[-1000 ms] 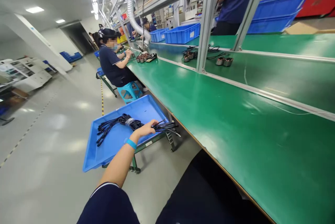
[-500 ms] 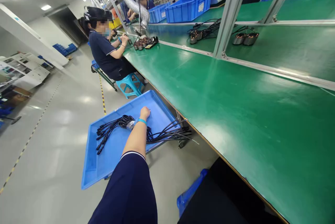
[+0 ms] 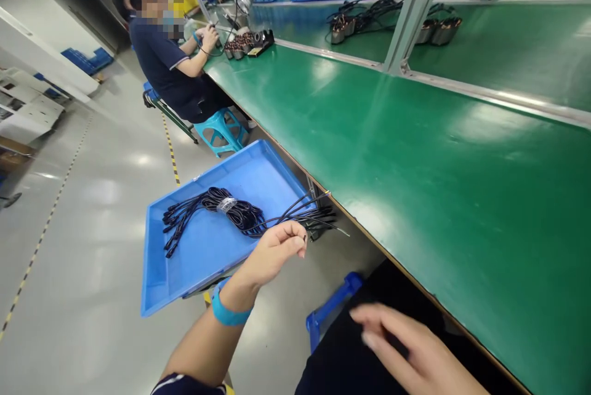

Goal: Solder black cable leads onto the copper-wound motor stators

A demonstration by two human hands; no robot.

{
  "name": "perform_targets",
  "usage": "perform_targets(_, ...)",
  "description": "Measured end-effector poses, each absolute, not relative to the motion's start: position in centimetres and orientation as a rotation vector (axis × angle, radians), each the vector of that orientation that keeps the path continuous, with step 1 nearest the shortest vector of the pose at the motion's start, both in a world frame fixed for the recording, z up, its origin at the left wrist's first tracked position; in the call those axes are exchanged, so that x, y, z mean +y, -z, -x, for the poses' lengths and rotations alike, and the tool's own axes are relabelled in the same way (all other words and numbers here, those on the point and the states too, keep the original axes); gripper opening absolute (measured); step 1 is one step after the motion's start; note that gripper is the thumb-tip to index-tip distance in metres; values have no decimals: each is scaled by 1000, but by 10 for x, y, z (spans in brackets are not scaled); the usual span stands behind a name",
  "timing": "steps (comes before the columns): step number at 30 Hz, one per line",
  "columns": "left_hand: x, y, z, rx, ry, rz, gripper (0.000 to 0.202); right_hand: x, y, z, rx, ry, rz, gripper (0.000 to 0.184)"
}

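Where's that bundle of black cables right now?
In the head view, left of centre: the tied black cable bundle lies mostly in the blue tray beside the green worktable, just beyond the person's left hand.

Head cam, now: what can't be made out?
All head view:
Bare left hand: curled fingers hide what, if anything, it holds.
Bare right hand: blurred; its forearm is cut off by the bottom edge.
Coiled black cable bundle: overlapping strands hide the count.
Round grey-and-copper metal parts: partly behind the grey metal post.

Left hand (image 3: 276, 253) curls its fingers (image 3: 287, 231) toward the thumb (image 3: 290, 248), forearm (image 3: 205, 343) extended; right hand (image 3: 410, 346), blurred, holds thumb and fingers apart.
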State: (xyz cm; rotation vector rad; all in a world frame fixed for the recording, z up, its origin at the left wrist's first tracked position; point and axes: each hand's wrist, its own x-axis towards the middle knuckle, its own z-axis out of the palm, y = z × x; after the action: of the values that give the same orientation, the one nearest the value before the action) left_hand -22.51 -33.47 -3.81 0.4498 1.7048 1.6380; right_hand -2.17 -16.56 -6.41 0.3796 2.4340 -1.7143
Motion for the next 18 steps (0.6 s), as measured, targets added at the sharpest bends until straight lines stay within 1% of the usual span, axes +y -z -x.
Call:
perform_targets(2,-331,30,211,1586,-1631,-443,41,-170,45,55,2452,1876,-438,30)
perform_targets(5,-323,21,204,1513,-1536,-450,41,-175,28,86,2403,2106,-439,33)
perform_targets(6,-321,20,203,1498,-1503,-447,41,-177,27,91,2387,2150,-414,31)
perform_targets(9,-317,24,197,1451,-1405,-422,41,-179,35,92,2431,2212,-322,16)
perform_targets(11,-317,31,194,1447,-1345,-443,37,-180,45,89,2471,2254,-315,15)
perform_targets(13,-318,39,198,1616,-1345,-542,27,-181,54,86,2463,2321,-394,15)
perform_targets(15,-318,46,210,2021,-1403,-685,18,-180,62,85,2408,2376,-507,17)
perform_targets(18,-315,54,236,2615,-1371,-881,14,-177,70,86,2241,2418,-641,26)
